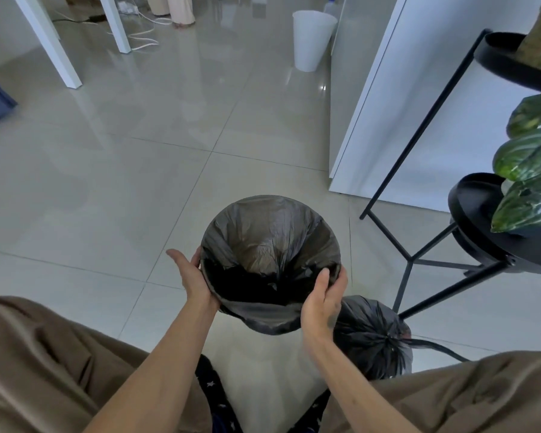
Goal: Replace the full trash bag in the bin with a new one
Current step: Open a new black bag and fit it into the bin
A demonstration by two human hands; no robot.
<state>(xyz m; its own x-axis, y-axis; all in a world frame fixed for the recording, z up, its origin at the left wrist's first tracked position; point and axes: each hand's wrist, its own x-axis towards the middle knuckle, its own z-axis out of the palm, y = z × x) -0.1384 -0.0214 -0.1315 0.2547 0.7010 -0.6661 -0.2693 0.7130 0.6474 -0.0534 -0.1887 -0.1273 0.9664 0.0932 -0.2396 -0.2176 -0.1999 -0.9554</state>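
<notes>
A white bin (263,364) stands on the floor between my legs, lined with a new black trash bag (269,232) whose edge is folded over the rim. My left hand (189,276) presses flat against the bag on the rim's left side, fingers spread. My right hand (324,298) grips the bag's edge at the rim's right side, thumb inside the opening. The full trash bag (375,335), black and tied shut at the top, sits on the floor just right of the bin.
A black metal plant stand (419,257) with green leaves (531,182) is close on the right. A white cabinet (419,104) stands behind it. A second white bin (311,39) is at the far wall. White table legs (60,48) and cables lie far left.
</notes>
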